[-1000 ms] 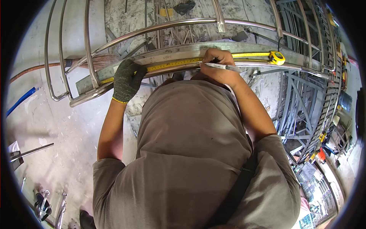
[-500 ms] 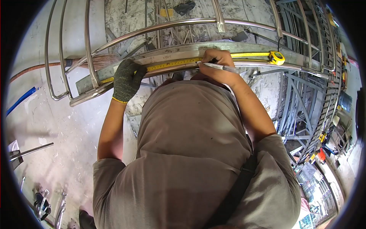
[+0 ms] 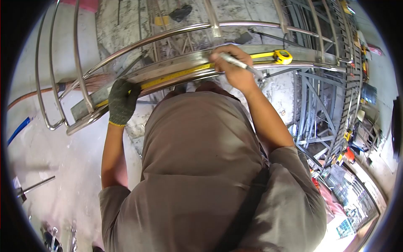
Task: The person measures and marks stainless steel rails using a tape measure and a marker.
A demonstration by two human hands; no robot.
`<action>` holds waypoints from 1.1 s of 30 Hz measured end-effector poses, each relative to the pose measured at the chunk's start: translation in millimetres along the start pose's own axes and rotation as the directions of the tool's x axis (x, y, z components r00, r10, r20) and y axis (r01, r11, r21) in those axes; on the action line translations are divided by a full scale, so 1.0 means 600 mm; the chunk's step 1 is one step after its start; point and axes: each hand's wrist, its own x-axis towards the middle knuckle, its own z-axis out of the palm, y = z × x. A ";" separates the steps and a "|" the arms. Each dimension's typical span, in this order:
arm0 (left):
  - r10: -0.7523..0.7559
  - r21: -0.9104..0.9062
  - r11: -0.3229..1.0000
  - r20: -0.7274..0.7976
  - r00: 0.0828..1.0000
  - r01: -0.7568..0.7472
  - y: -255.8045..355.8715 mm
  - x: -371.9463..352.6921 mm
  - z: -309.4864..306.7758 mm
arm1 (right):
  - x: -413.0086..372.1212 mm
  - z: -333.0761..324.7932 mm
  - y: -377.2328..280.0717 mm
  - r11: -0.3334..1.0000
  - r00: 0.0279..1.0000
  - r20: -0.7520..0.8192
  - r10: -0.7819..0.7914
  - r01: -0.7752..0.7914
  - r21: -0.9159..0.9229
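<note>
marking step: gloved left hand closes over the curved grey steel bar, pinning the yellow tape measure, while bare right hand pinches a silver marker pen at the tape's edge; a clean mark likely needs the tape steady.

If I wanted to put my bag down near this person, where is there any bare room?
The widest bare patch is the concrete floor, bordered by the blue hose, the loose rod and the person's left arm. The flat bar is taken by the yellow tape between left hand and right hand with its marker. To the right, stacked grilles crowd the floor.
</note>
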 end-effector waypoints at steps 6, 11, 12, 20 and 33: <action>-0.054 -0.013 0.998 0.052 0.997 0.055 0.003 0.002 -0.003 | 0.011 -0.264 -0.037 0.349 0.981 -0.033 -0.191 0.037 -0.937; -0.051 -0.039 0.998 0.073 0.996 0.053 0.002 0.019 0.001 | -0.010 -0.379 0.007 0.529 0.997 -0.007 -0.080 0.036 -0.848; -0.065 -0.052 0.996 0.084 0.994 0.069 0.008 0.029 0.002 | -0.005 -0.391 0.007 0.502 0.996 0.029 -0.086 0.068 -0.862; -0.141 -0.117 0.971 0.423 0.895 0.209 0.062 0.141 0.004 | 0.043 -0.609 -0.112 0.345 0.997 -0.001 -0.081 0.027 -0.938; 0.261 -0.168 0.965 0.552 0.792 -0.201 0.166 0.250 0.083 | 0.069 -0.728 -0.124 0.214 0.996 0.013 0.093 -0.007 -0.977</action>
